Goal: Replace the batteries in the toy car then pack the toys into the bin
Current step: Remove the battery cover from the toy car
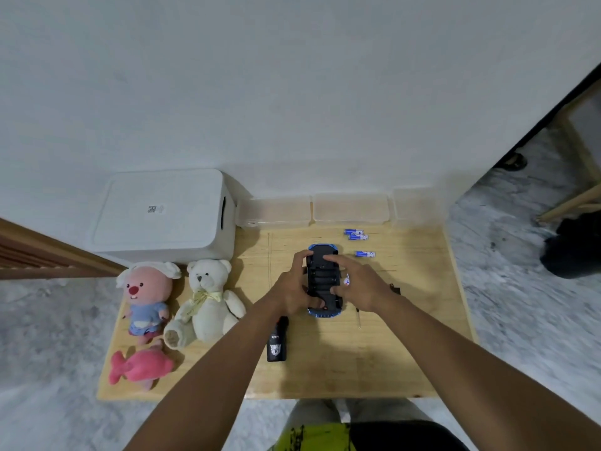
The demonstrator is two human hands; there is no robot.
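Both hands, left hand [292, 288] and right hand [357, 288], grip the upturned toy car [322, 278]; white bin [162, 216] lidded.

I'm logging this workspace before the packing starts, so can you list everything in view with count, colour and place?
toy car: 1, blue and black, upside down at table centre, held by both hands
batteries: 3 loose, blue and white, on table beyond the car
storage bin: 1, white, lid on, far left corner
clear containers: 3, transparent, along the wall
plush with pink face: 1, left edge of table
teddy bear: 1, cream, beside it
plush fish: 1, pink, near left corner
remote: 1, black, under left forearm
screwdriver: 1, thin, right of car
table: 1, light wood
left hand: on car's left side
right hand: on car's right side
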